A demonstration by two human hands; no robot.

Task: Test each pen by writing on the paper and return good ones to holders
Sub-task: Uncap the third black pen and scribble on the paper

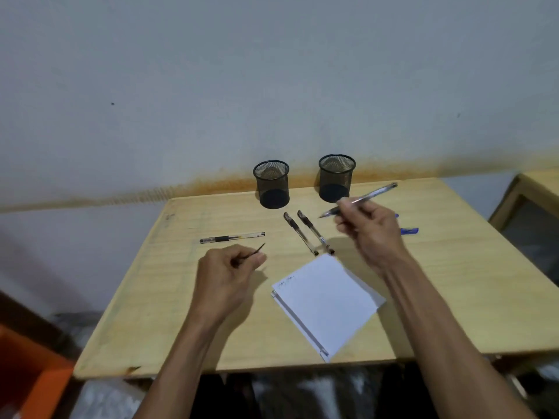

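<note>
Head view: right hand [367, 234] pinches a light, stiff pen [363, 198] mid-barrel above the paper [326, 300]; left hand [227, 267] is closed on its cap [257, 251].

A wooden table [187, 313] stands against a grey wall [211, 86]. An orange box [27, 376] sits low at the left.

Left hand [225, 269]: bare, no ring or glove seen.
Right hand [370, 234]: bare, likewise unadorned.
Forearms: uncovered to the frame's edge, no sleeve, watch or band showed.
</note>
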